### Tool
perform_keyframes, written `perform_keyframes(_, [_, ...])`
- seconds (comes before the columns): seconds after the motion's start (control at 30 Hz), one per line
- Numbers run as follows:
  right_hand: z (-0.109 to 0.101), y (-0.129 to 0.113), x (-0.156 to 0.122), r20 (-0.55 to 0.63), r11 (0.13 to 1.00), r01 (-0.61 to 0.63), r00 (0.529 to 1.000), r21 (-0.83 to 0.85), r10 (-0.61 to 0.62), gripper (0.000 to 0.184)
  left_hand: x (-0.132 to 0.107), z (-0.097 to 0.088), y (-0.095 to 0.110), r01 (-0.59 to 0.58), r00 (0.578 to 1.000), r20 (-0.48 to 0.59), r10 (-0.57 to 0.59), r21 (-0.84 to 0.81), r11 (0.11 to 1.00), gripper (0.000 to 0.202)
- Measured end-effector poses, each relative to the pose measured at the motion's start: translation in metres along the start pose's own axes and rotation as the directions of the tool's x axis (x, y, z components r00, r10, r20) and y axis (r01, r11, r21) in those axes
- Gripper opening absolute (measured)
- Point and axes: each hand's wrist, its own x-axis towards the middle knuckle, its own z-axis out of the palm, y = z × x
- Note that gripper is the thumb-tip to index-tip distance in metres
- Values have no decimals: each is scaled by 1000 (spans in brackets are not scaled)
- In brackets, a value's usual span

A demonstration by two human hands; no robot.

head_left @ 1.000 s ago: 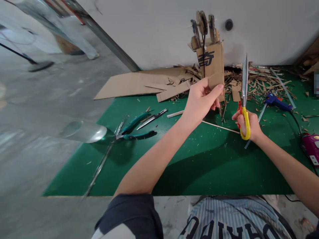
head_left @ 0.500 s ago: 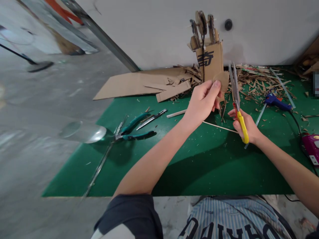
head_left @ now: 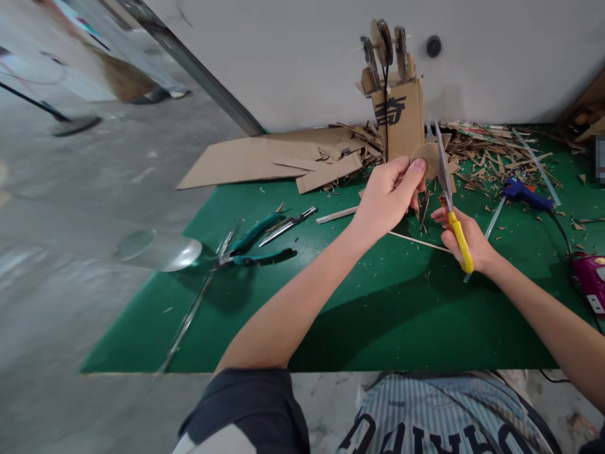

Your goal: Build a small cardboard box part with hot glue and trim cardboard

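A rounded piece of cardboard (head_left: 429,157) is pinched between the thumb and fingers of my left hand (head_left: 388,192). My right hand (head_left: 466,238) grips scissors (head_left: 444,167) with yellow and red handles, blades pointing up. The blades are at the right edge of the cardboard piece, one passing in front and one partly hidden behind it. Behind my hands stands a cardboard construction (head_left: 401,113) with a dark printed character and round discs on top. Beneath my hands a thin stick (head_left: 418,240) lies on the green table (head_left: 378,334).
Teal-handled pliers (head_left: 259,246) and a box cutter (head_left: 288,226) lie left of my hands. A transparent cup-shaped object (head_left: 158,251) is at the left edge. Cardboard scraps (head_left: 491,154) pile up behind. On the right are a blue glue gun (head_left: 527,193) and a magenta power strip (head_left: 590,277).
My left hand has moved slightly right and down, bringing the cardboard piece between or against the scissor blades. The blades appear closer together. My right hand has barely moved.
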Motion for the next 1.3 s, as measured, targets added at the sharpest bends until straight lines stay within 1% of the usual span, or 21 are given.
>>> perform_keyframes(0.1, [0,-1,0,6,1000,1,1000,-3,-1,65,0,0,1,5,1000,-1,-5,15,1000,38])
perform_keyframes(0.23, [-1,-4,1,-6,999,33,999,-27,-34,62,0,0,3,14,1000,4,-14,4,1000,38])
perform_keyframes(0.4, [-2,-11,1,-22,991,-43,999,-124,41,60,-1,0,4,43,999,13,-43,8,999,39])
perform_keyframes(0.57, [-2,-12,2,-76,984,-29,997,-173,16,57,-2,1,5,42,999,19,-42,18,999,42])
perform_keyframes(0.7, [-3,-12,3,-70,981,-45,997,-189,32,54,-3,1,7,47,999,23,-48,38,998,42])
perform_keyframes(0.8, [-5,-13,2,-56,984,-33,998,-175,23,53,-3,1,7,44,999,19,-45,29,999,40])
perform_keyframes(0.9, [-6,-12,2,-24,990,12,1000,-141,-15,53,-3,2,6,39,999,1,-39,29,999,39])
perform_keyframes(1.0, [-6,-9,1,-3,992,44,999,-116,-45,56,-3,2,4,39,999,-30,-38,43,998,41])
perform_keyframes(1.13, [-4,-6,-1,8,992,43,999,-116,-42,60,-2,1,4,20,997,-70,-19,22,1000,43])
perform_keyframes(1.3, [-3,-7,-1,-8,995,20,1000,-100,-21,61,-3,3,3,36,998,-42,-36,6,999,44])
